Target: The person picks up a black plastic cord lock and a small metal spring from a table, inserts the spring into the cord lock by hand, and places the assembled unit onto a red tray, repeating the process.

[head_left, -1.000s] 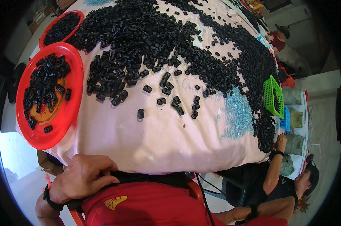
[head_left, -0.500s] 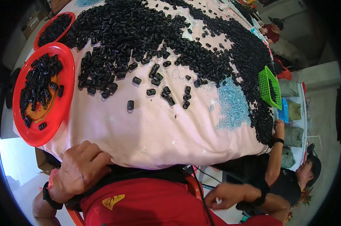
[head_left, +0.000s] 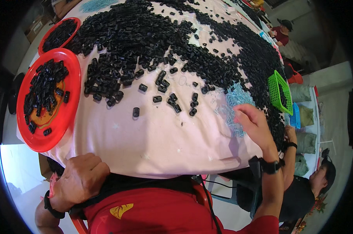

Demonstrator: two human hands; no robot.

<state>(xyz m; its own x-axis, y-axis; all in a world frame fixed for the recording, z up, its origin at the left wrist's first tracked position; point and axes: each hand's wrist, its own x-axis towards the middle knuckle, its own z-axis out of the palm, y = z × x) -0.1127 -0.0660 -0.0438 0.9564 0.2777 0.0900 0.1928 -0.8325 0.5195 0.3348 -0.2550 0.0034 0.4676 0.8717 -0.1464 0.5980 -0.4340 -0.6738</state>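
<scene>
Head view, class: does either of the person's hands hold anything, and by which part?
Neither shows a grip on anything. The left hand rests curled at the pink-covered table's near edge; the right hand reaches open over the pale blue pieces.

Our right hand (head_left: 255, 124) open over the pale blue bead patch (head_left: 234, 102), our left hand (head_left: 81, 178) curled on the pink cloth's (head_left: 157, 140) near edge, loose black plastic pieces (head_left: 172, 99) between us.
</scene>
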